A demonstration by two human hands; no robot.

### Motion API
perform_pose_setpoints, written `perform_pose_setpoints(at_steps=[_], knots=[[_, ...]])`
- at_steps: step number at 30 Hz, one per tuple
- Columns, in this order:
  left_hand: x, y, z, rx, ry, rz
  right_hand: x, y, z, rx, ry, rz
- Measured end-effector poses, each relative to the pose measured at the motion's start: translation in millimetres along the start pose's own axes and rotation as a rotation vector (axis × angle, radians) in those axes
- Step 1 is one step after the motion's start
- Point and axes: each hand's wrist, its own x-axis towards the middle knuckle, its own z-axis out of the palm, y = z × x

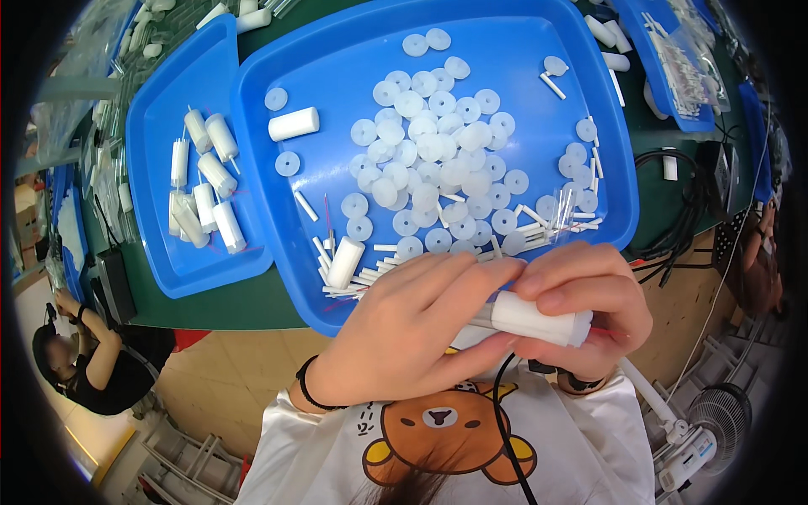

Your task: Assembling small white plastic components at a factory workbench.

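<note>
Close in front of my chest, both hands hold a white foam-like cylinder (pixel 539 320). My right hand (pixel 602 295) is closed around it, fingertips on its upper side; a translucent disc caps the right end and a thin red wire shows there. My left hand (pixel 421 324) pinches the left end, where a short grey section shows between thumb and fingers. Beyond my hands lies a large blue tray (pixel 261 80) with a heap of translucent round discs (pixel 429 147). Short white tubes (pixel 370 273) lie along its near edge. One white cylinder (pixel 345 261) leans there; another (pixel 294 124) lies farther back.
A smaller blue tray (pixel 160 273) at the left holds several white cylinders (pixel 220 139) with thin rods and wires. At the upper right is another blue tray (pixel 699 122) of white tubes. Black cables (pixel 673 227) lie beside it. A fan (pixel 720 421) stands lower right; a person (pixel 93 362) sits lower left.
</note>
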Motion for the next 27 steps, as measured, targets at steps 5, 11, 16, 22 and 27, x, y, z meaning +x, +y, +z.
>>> perform_pose_setpoints(at_steps=[5,11,16,22,27], knots=[[0,0,-3,0.098,-0.04,-0.042,6,-1,-4,-0.097,-0.09,0.015],[-3,1,-3,0.257,-0.043,-0.02,10,3,-9,-0.158,-0.22,-0.043],[-3,-2,0,0.229,-0.026,0.025,6,0,1,0.047,-0.131,0.101],[-7,5,1,0.061,-0.062,-0.062,-1,4,8,0.048,-0.098,0.137],[-8,12,-4,-0.309,-0.11,-0.194,0,2,15,-0.025,-0.064,0.123]])
